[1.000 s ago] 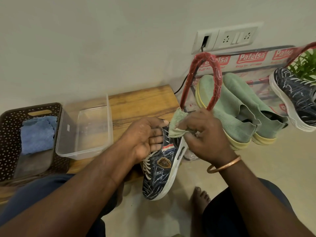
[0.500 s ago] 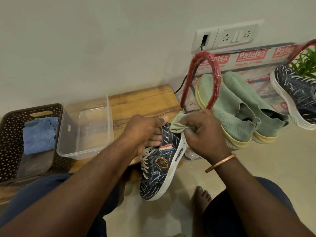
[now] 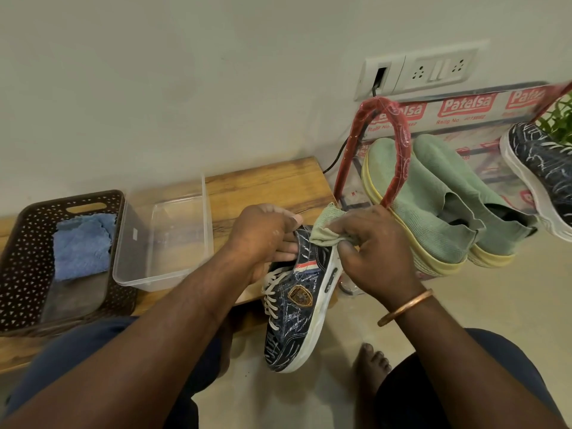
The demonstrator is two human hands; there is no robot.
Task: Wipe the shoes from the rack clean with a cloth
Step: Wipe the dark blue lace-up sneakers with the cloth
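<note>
While the left hand is gripping the sneaker, the right hand is pinching the cloth at its heel, wanting firm short strokes, I'd say.

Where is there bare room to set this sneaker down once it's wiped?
Bare wood on the bench between the clear tub and the bench's right end. Bare floor in front of the green shoes. Crowded: the bench's left part holds the basket and tub; the rack area is filled by the green pair and another dark sneaker.
</note>
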